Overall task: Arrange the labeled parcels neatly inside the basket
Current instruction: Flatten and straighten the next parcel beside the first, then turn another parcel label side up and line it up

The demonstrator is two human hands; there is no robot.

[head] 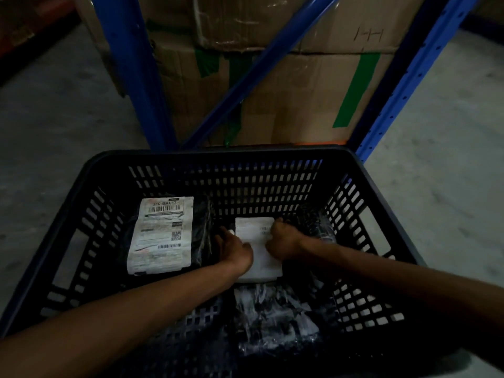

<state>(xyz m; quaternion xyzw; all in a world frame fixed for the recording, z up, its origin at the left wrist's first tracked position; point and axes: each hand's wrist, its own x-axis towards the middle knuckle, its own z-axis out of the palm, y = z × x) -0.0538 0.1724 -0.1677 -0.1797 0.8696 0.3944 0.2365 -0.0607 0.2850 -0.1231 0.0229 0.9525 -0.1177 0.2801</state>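
I have both hands down in the black basket [362,186], working on the white parcel [261,257] that lies near the middle of its floor. My left hand [234,248] rests on the parcel's left edge with the fingers spread flat, as I read it to pin that side down. My right hand [281,241] is curled over the right edge, fingers bent and closed on the parcel's rim, which looks like the hold for sliding or squaring it. The light is dim, so I cannot tell how firm that grip is.

To the left, a black parcel [201,230] lies flat with its big white label [162,236] face up and readable, long side running near to far. I judge the white one is being lined up beside it the same way, so the two sit parallel, label up. The two are close, though my left hand hides whether they touch.

More dark, shiny wrapped parcels sit in the basket: one at the right [316,222] against the wall, one near me [272,323] under my forearms. They are crumpled, not yet laid straight. The basket stands on the concrete floor [54,110] before a blue rack [136,77] stacked with cartons [300,99].
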